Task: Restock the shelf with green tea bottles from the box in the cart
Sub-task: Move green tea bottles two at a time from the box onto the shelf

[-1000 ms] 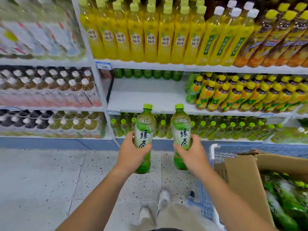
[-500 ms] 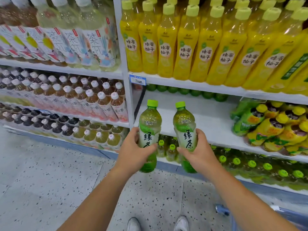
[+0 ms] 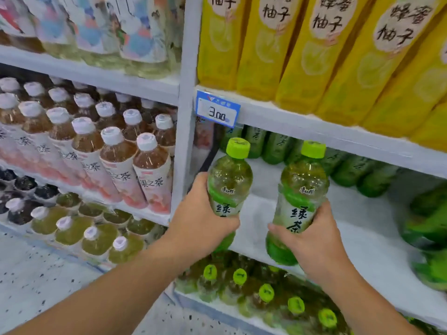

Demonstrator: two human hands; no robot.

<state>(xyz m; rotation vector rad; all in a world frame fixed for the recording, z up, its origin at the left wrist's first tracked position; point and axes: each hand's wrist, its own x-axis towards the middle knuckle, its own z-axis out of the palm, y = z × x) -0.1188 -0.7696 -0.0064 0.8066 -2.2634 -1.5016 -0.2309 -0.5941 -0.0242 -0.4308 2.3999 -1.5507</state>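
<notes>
My left hand (image 3: 197,220) grips a green tea bottle (image 3: 229,180) with a lime cap, held upright at the left front of the white shelf (image 3: 350,228). My right hand (image 3: 312,240) grips a second green tea bottle (image 3: 303,187), also upright, just to the right. Both bottles hover at the shelf's front edge. A row of green tea bottles (image 3: 275,147) stands at the back of this shelf. The cart and box are out of view.
Yellow bottles (image 3: 302,49) fill the shelf above, with a blue price tag (image 3: 217,111) reading 3.00. More green bottles (image 3: 430,226) lie at the right. Green-capped bottles (image 3: 266,292) stand below. White-capped tea bottles (image 3: 116,155) fill the left bay beyond the upright post (image 3: 185,141).
I have stepped closer to the shelf. Both hands have carried their bottles up and forward to the shelf's front edge, and the bottles have spread apart. The cart has left the view.
</notes>
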